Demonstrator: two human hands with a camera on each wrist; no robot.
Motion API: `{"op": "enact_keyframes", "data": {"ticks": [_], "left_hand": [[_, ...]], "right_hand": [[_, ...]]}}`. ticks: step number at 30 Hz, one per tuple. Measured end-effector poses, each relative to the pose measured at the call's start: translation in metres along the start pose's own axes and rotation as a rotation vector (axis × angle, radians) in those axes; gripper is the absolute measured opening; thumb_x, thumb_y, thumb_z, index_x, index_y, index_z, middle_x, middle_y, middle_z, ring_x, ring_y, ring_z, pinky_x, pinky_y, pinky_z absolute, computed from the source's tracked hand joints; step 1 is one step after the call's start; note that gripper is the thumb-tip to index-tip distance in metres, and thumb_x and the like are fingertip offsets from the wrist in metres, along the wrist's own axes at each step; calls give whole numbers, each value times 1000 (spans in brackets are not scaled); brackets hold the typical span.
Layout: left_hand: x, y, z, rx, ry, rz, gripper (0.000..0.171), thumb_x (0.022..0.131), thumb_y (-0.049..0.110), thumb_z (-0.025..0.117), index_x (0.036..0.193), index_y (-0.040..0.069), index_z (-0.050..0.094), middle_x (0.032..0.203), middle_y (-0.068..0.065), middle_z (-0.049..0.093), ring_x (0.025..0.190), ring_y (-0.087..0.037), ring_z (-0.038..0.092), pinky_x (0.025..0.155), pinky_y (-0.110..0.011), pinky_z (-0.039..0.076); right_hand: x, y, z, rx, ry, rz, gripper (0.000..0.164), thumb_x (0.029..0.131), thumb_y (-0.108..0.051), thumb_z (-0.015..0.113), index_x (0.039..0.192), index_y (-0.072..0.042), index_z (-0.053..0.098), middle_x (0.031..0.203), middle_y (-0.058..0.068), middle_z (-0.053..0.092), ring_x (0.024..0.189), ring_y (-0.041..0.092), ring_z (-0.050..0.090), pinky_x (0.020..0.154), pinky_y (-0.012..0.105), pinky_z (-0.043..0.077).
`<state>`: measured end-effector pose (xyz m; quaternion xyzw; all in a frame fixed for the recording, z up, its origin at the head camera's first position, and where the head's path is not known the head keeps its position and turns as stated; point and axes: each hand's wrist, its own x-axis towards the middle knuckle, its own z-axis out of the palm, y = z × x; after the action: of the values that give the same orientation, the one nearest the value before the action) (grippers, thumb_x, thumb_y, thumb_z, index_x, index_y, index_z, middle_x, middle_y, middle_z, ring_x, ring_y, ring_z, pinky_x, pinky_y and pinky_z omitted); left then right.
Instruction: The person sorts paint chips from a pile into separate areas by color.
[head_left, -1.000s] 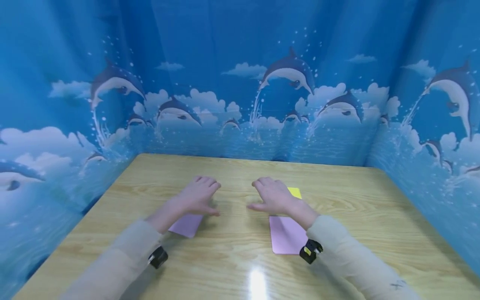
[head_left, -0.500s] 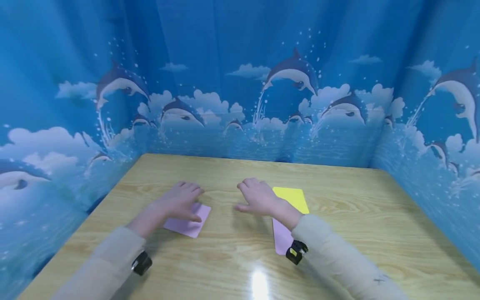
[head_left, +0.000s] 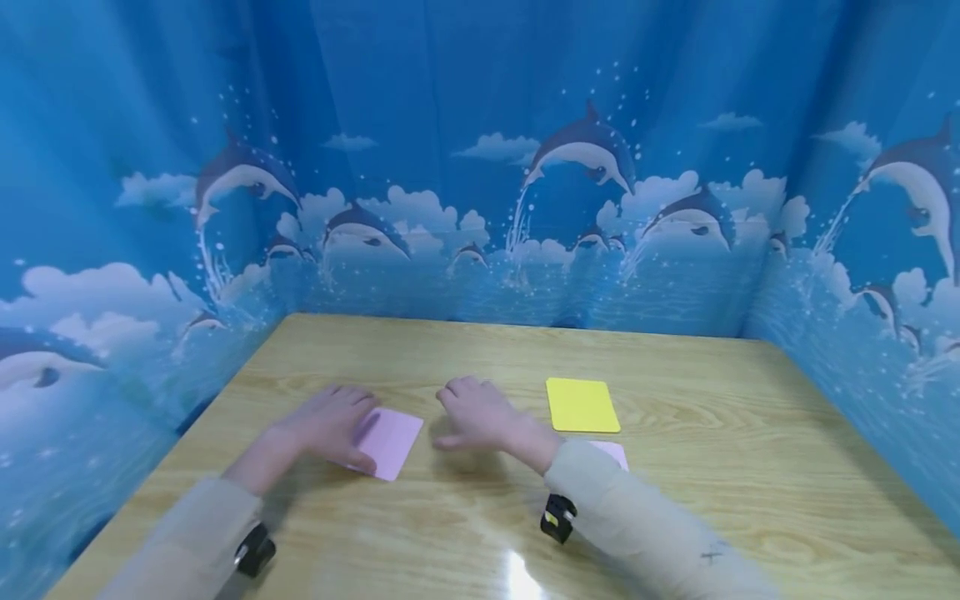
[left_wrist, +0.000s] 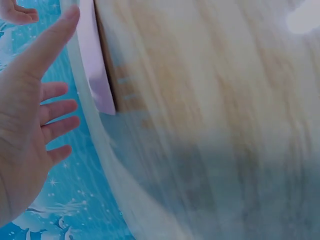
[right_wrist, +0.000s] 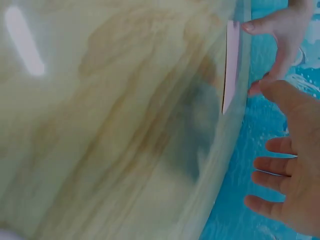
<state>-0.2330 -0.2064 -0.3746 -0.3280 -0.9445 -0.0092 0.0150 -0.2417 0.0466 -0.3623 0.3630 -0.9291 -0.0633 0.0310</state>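
Observation:
A pink square card (head_left: 393, 442) lies on the wooden table at the left, also seen edge-on in the left wrist view as a pink strip (left_wrist: 95, 65). Over its left part hovers my left hand (head_left: 330, 427), thumb and fingers spread; it covers that side of the card. Just to the card's right is my right hand (head_left: 480, 417), raised above the table with its fingers loosely extended and nothing in them. In the right wrist view the right hand (right_wrist: 295, 165) shows its palm, and the left hand (right_wrist: 285, 35) appears beside the card (right_wrist: 230, 65).
A yellow square card (head_left: 582, 406) lies right of my right hand. Below it another pink card (head_left: 611, 452) is mostly hidden by the right sleeve. A blue curtain (head_left: 465, 275) with dolphins surrounds the wooden table (head_left: 712, 450) at the back and sides.
Both hands have moved left, the right one farther, toward the left pink card. The yellow card has come fully into view, while the right-hand pink card is now mostly covered by the sleeve.

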Motion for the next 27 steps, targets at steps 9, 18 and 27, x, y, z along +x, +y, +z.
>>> {"op": "enact_keyframes", "data": {"ticks": [9,18,27], "left_hand": [[-7,-5,3,-41,-26,23,96,61,66,70,126,-2,50,129,-22,48,119,-40,43,99,-58,30],[-4,-9,9,-36,-26,21,93,66,68,65,126,-1,50,126,-19,51,119,-38,44,99,-55,31],[0,2,9,-48,-53,9,88,71,66,63,128,0,50,126,-18,51,119,-37,44,102,-52,29]], "right_hand": [[14,-28,3,20,-38,-65,72,77,-62,60,124,-8,53,116,6,54,105,19,51,84,31,47],[27,-46,7,58,-115,-36,76,74,-65,61,127,-11,50,121,4,51,107,17,47,87,33,45],[27,-49,18,49,-153,11,72,77,-65,59,125,-12,52,126,7,50,113,18,47,89,36,44]]}}
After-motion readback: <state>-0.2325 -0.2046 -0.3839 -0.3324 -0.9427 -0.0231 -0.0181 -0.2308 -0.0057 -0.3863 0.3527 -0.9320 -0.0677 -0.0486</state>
